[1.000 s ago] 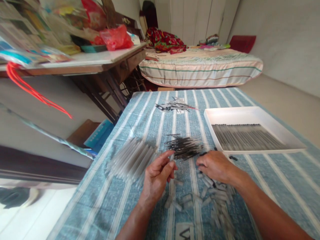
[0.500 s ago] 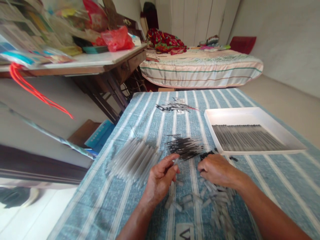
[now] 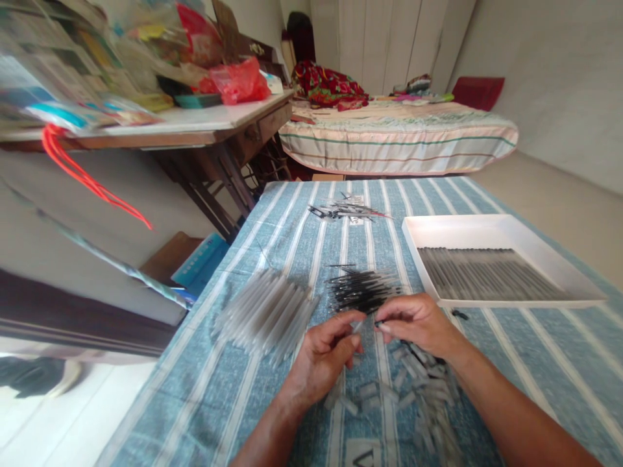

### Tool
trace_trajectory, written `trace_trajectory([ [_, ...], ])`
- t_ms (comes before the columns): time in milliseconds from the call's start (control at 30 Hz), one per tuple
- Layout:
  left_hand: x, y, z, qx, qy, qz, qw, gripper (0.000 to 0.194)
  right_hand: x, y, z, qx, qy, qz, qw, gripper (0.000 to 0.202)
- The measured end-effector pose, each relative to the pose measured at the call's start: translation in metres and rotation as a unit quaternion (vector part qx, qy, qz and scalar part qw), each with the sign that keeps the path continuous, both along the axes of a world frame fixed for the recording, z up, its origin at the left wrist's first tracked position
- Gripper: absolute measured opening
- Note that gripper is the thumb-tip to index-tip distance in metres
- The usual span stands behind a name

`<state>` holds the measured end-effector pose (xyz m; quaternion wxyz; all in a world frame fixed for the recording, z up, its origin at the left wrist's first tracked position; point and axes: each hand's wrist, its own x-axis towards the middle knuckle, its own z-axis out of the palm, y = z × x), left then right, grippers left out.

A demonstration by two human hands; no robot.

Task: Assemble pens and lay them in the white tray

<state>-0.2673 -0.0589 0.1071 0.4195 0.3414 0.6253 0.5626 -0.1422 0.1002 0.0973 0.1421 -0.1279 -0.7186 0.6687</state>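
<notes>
My left hand pinches a small translucent pen cap between thumb and fingertips. Close beside it, my right hand is closed on a small black plastic piece, its exact kind too small to make out. The two pieces are near each other but look apart. Below the hands lies a loose heap of short grey translucent caps. Just beyond my fingers is a pile of thin black pen refills. To the left, pale translucent pen barrels lie side by side.
A white box lid on the right holds a row of grey pens. Small black parts lie by its near edge. More thin parts are farther back on the striped cloth. A cluttered desk stands left.
My right hand has risen from the small black parts and moved toward my left hand, now with a black piece at its fingertips. The view has shifted slightly.
</notes>
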Motion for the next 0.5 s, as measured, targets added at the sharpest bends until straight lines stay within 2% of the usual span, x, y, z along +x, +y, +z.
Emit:
trace_trajectory([
  [167,0.0021,0.0008,0.0022,-0.004,-0.009,-0.014,1.000,0.031,-0.0005,-0.0025,-0.0033,-0.058,0.019,0.004,0.998,0.009],
  [300,0.0033,0.0009,0.0051,-0.001,-0.010,-0.009,1.000,0.030,-0.0021,-0.0038,-0.0051,-0.072,0.056,0.010,0.996,0.010],
  [500,0.0046,0.0010,0.0057,-0.001,-0.010,-0.007,1.000,0.031,-0.0036,-0.0039,-0.0104,-0.096,0.040,-0.027,0.994,0.022],
])
